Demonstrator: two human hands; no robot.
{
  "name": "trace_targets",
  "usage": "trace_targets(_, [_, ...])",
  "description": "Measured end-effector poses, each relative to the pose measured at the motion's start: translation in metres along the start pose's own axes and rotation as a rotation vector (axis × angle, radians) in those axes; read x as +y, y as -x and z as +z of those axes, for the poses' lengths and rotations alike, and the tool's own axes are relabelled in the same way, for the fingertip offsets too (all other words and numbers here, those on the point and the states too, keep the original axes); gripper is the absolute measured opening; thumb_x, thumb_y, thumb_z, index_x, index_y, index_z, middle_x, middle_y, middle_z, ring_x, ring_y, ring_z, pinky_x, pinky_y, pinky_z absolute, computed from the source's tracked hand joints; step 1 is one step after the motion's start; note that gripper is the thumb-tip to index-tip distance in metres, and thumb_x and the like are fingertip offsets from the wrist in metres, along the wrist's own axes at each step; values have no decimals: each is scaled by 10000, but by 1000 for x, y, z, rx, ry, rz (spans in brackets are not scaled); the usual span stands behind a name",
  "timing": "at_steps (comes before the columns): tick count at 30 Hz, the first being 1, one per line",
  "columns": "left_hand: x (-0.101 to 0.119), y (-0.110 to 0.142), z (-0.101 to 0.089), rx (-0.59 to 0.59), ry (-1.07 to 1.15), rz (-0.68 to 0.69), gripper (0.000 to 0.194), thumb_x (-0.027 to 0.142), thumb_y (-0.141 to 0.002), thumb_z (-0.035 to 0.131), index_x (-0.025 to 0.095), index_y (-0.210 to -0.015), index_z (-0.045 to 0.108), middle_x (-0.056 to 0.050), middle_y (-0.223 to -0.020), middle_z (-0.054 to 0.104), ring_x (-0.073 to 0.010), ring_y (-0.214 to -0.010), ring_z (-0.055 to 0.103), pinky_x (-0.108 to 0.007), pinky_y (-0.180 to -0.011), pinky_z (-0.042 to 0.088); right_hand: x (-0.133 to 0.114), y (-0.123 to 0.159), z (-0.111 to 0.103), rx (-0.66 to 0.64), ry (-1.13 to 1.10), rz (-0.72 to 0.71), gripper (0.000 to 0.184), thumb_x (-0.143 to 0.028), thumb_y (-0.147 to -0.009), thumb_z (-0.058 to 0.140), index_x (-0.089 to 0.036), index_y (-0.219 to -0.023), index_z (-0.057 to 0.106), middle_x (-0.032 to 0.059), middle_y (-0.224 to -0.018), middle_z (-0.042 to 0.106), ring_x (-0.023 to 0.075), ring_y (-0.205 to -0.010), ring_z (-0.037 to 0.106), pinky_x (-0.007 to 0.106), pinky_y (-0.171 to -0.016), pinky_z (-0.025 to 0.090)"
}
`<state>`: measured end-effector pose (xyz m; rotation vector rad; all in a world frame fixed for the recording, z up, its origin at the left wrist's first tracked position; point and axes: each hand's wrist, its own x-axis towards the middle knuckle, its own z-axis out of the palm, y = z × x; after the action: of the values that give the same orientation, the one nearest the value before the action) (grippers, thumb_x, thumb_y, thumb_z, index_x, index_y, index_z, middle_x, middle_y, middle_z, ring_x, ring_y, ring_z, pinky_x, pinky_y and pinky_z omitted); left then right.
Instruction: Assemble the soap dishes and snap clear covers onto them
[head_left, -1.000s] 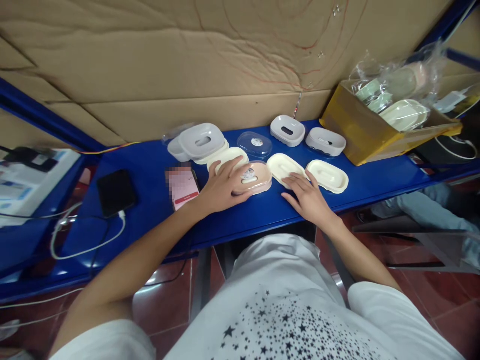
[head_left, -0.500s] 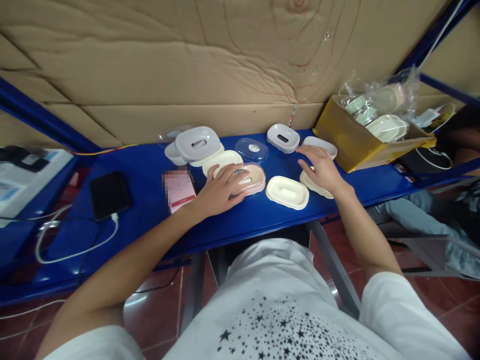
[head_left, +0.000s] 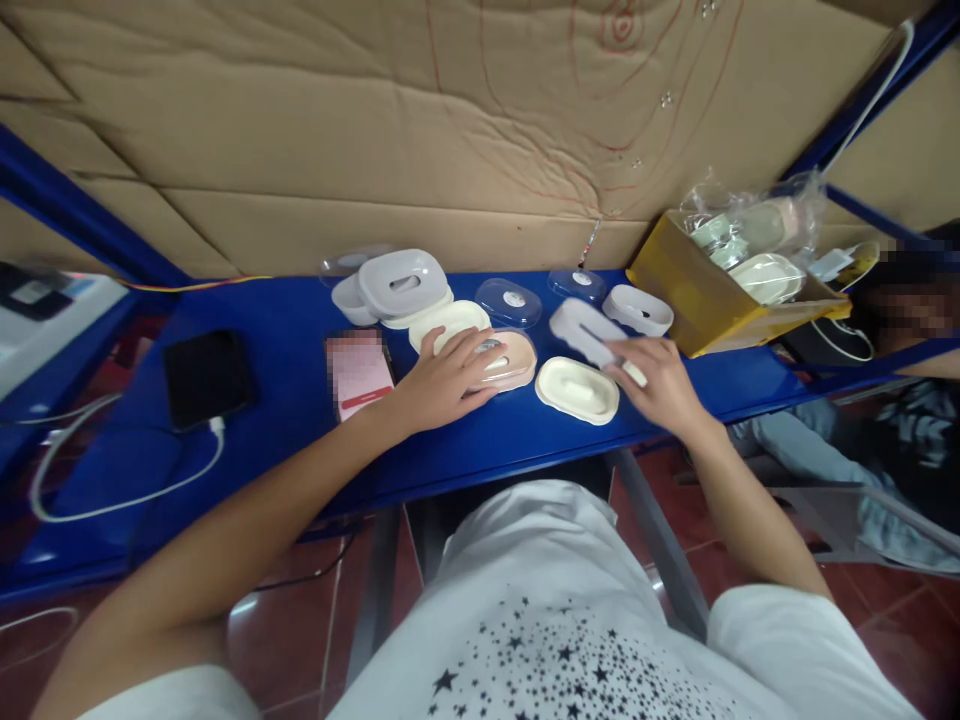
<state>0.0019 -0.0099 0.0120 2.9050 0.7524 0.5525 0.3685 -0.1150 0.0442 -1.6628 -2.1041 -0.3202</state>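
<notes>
Pale grey oval dish, tilted and blurred, with an oblong slot along its middle, extends leftward and away from the right hand, above the blue tabletop. The right hand is narrow, its thumb and fingers closed on the dish's near right end; a cream piece shows at the fingertips, and whether it is also gripped cannot be told. Left of this hand, and nearer the wearer, a cream tray with a raised central ridge lies flat. Just beyond the hand sits a white dish.

Pink tray, glossy beneath a clear cover, lies under the left hand. That hand is palm down and partly open, its fingers loosely spread over the tray's left end and its thumb along the near edge. Beyond its fingers lie a second cream tray and a clear lid with a round label; to its left, a phone.
</notes>
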Motion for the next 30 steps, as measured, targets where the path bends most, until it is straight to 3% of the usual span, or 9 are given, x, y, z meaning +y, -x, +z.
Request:
trace_targets(3, [-1,0,2,22,-1,6,558,408,-1090,567,251,-1625,557,-192,-1735,494,-430,-1593,475,-728,-1316,246,-25,53,-17,-33,-94,-81,336,-344,-1125,601,-282,-1442,693,96,-1329,804,311,-1209,741,518,-1073,508])
trace_targets(6, [0,1,2,23,-12,6,553,407,-1095,558,258,-1628,552,-189,-1738,492,-434,-1602,463,-727,-1315,248,-43,80,-15,-94,-139,-105,339,-305,-1133,595,-306,-1464,663,87,-1329,791,296,-1204,739,523,-1082,518])
trace_targets(10, [1,1,1,1,-34,5,569,417,-1103,545,233,-1642,535,-206,-1744,478,-429,-1603,463,-717,-1320,243,-51,82,5,-69,-148,-88,401,-393,-1106,663,-291,-1493,632,132,-1373,754,340,-1293,713,539,-1070,553])
trace_targets(14, [0,0,0,-22,-23,-10,583,425,-1104,548,230,-1653,522,-211,-1753,459,-430,-1606,453,-718,-1320,233,-56,82,22,-13,-97,-78,380,-338,-1115,622,-331,-1495,647,127,-1342,783,360,-1279,742,572,-1058,555])
trace_targets(21, [-7,1,1,-50,56,0,633,498,-1113,550,239,-1686,474,-208,-1791,389,-443,-1643,375,-706,-1309,263,-51,91,19,-61,-243,-43,482,-388,-1130,557,-421,-1610,571,69,-1512,737,355,-1440,675,635,-1194,490])
trace_targets(25, [-10,0,2,-59,57,19,629,515,-1116,548,240,-1678,486,-204,-1781,402,-433,-1644,371,-668,-1298,301,-30,51,11,-36,-265,13,473,-413,-1169,433,-341,-1615,575,90,-1588,689,342,-1522,605,623,-1254,427])
trace_targets(30, [-10,-2,-2,-86,22,32,587,512,-1133,526,233,-1649,524,-206,-1772,418,-424,-1639,385,-660,-1282,330,-7,-58,31,-181,-269,-73,424,-388,-1155,453,-268,-1491,683,114,-1584,687,311,-1488,632,561,-1238,479])
